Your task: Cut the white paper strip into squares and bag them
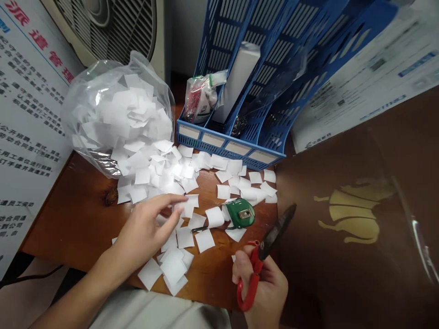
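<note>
My left hand (pixel 151 228) reaches over the wooden table with thumb and forefinger pinching a small white paper square (pixel 187 209). Its other fingers are mostly hidden behind. Red-handled scissors (pixel 255 269) sit in my right hand (pixel 265 290), fingers in the loops; their dark blades look closed and point up and to the right. Between the hands lies a green tape measure (pixel 242 213) among scattered paper squares. A small stack of paper squares (pixel 174 267) rests near the table's front edge. Behind my left hand, a heap of paper pieces (pixel 164 167) spills from a clear plastic bag (pixel 120 105).
A blue file rack (pixel 229 146) stands at the back, holding a white box (pixel 238 80) and a small plastic packet (pixel 200 98). A fan (pixel 133 32) is behind the bag. A printed board (pixel 30 119) flanks the left; a brown surface (pixel 308 274) lies right.
</note>
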